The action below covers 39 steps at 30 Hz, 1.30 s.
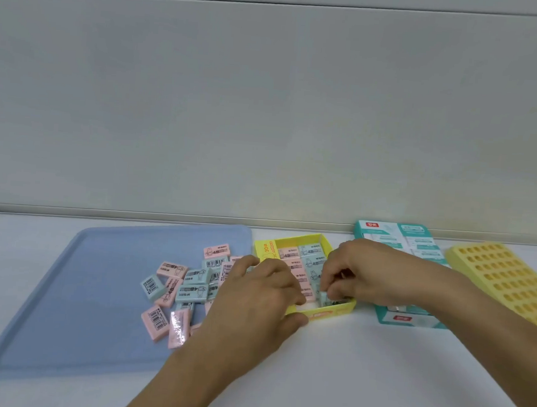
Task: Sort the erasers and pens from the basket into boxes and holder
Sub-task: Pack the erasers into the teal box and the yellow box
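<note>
A yellow box (303,239) on the white table holds rows of pink and blue erasers. My right hand (370,274) reaches into its near right corner and pinches a blue eraser (325,298) standing on edge there. My left hand (254,301) grips the box's near left corner, thumb against the front wall. A blue tray (73,301) to the left carries several loose pink and blue erasers (188,280). No pens are visible.
A teal and white box (414,242) lies right of the yellow box, partly under my right forearm. A yellow holder with many holes (509,280) sits at the far right. A grey wall runs close behind the table.
</note>
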Available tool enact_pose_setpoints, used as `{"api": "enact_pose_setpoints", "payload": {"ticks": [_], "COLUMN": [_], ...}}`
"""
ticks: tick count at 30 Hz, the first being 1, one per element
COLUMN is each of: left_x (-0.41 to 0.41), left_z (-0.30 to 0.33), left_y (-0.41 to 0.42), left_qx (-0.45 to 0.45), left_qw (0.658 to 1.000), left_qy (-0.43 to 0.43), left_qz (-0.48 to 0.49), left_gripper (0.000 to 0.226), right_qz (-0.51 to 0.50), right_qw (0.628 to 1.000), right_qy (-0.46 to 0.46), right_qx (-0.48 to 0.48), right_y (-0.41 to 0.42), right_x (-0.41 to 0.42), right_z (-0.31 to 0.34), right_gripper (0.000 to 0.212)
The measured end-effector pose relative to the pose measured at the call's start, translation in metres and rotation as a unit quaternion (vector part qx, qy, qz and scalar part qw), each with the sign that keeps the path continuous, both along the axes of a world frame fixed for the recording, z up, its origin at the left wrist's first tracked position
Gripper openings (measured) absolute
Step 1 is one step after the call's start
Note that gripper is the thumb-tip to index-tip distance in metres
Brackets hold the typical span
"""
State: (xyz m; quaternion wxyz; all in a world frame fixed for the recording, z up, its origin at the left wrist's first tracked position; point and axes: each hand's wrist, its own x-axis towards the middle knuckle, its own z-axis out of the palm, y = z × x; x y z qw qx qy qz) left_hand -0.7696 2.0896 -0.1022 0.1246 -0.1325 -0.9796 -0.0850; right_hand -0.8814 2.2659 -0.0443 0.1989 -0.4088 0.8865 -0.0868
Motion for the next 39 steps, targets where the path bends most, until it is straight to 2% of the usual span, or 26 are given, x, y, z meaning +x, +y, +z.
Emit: {"api": "enact_pose_setpoints", "payload": {"ticks": [5,8,13,18,23,26,28,30,32,34,36,39], "left_x": [0.000,-0.001,0.000,0.000,0.000,0.007,0.014,0.025,0.036,0.044,0.045,0.039], "left_z": [0.001,0.000,-0.001,-0.003,-0.006,-0.003,0.002,0.004,0.005,0.009,0.010,0.013], "left_y": [0.004,0.004,0.005,0.006,0.006,0.001,-0.016,-0.044,-0.075,-0.094,-0.099,-0.097], "left_qx": [-0.025,-0.014,-0.010,-0.010,-0.006,0.089,0.161,0.164,0.127,0.101,0.082,0.058], "left_qw": [1.000,1.000,1.000,1.000,1.000,0.996,0.985,0.978,0.975,0.972,0.971,0.971], "left_qy": [0.004,-0.002,-0.002,0.003,0.004,0.031,0.062,0.079,0.054,-0.016,-0.075,-0.112], "left_qz": [0.002,0.006,0.013,0.013,0.005,-0.011,0.028,0.104,0.175,0.211,0.213,0.202], "left_gripper": [0.040,0.039,0.039,0.039,0.040,0.035,0.033,0.035,0.041,0.045,0.045,0.047], "right_qz": [0.017,0.034,0.052,0.091,0.086,0.050,0.014,0.004,0.030,0.065,0.092,0.115], "right_qw": [0.998,0.995,0.997,0.989,0.990,0.990,0.980,0.972,0.972,0.975,0.977,0.982], "right_qy": [0.030,0.079,0.049,0.111,0.110,0.111,0.099,0.088,0.084,0.091,0.097,0.123], "right_qx": [0.050,0.042,0.031,0.043,0.006,-0.075,-0.174,-0.219,-0.216,-0.191,-0.166,-0.084], "right_y": [-0.009,-0.010,-0.008,-0.011,0.000,0.005,0.000,-0.016,-0.037,-0.059,-0.082,-0.114], "right_x": [-0.001,-0.002,-0.003,-0.003,-0.003,-0.001,0.002,0.007,0.013,0.016,0.017,0.021], "right_z": [0.003,0.000,-0.001,-0.006,-0.013,-0.014,-0.012,-0.010,-0.008,-0.009,-0.008,-0.009], "right_gripper": [0.011,0.010,0.005,0.007,0.009,0.007,0.008,0.008,0.008,0.011,0.017,0.030]}}
